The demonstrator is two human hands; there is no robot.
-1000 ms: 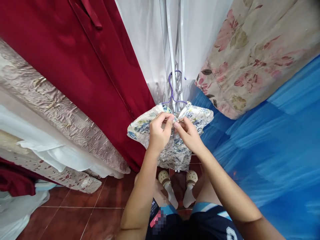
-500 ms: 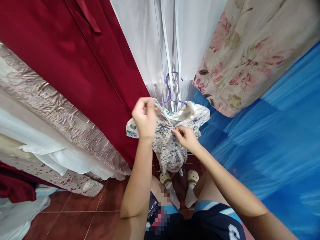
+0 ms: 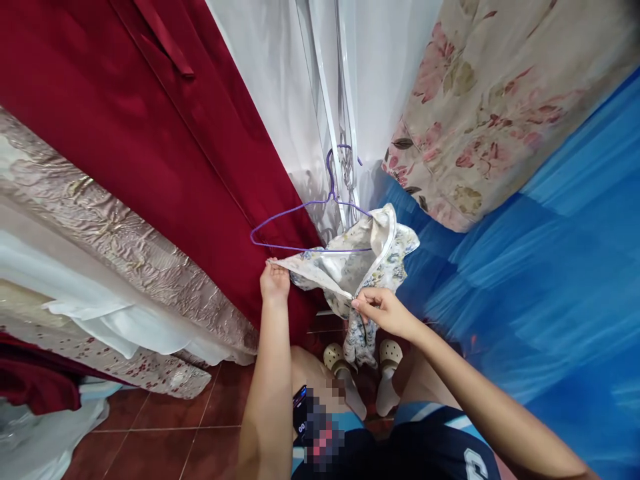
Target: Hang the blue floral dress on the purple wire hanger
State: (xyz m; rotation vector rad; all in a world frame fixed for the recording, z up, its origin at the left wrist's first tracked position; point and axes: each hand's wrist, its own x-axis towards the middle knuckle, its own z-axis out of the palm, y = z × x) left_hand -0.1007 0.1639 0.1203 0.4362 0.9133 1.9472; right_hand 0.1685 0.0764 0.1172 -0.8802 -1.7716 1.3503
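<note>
A small white floral-print garment (image 3: pixel 333 267) hangs by its right shoulder from a purple wire hanger (image 3: pixel 290 212). The hanger's left arm is bare. My left hand (image 3: pixel 275 279) is closed on the garment's left edge and pulls it out to the left, below the hanger. With thumb and fingers, my right hand (image 3: pixel 380 310) pinches the garment at the bottom of its open neckline. The neckline spreads wide and shows the pale inside. The lower part of the garment hangs bunched above the floor.
Dark red cloth (image 3: pixel 200 133) hangs at the left, with embossed pink fabric (image 3: pixel 125 220) beyond it. White straps (image 3: pixel 325 87) hang behind the hanger. On the right are floral fabric (image 3: pixel 470 120) and blue fabric (image 3: pixel 525 300). A phone (image 3: pixel 301 413) lies on my thigh above the tiled floor.
The garment's left shoulder has come off the hanger, baring its left arm. My left hand has moved down and left with that side; my right hand has moved slightly lower.
</note>
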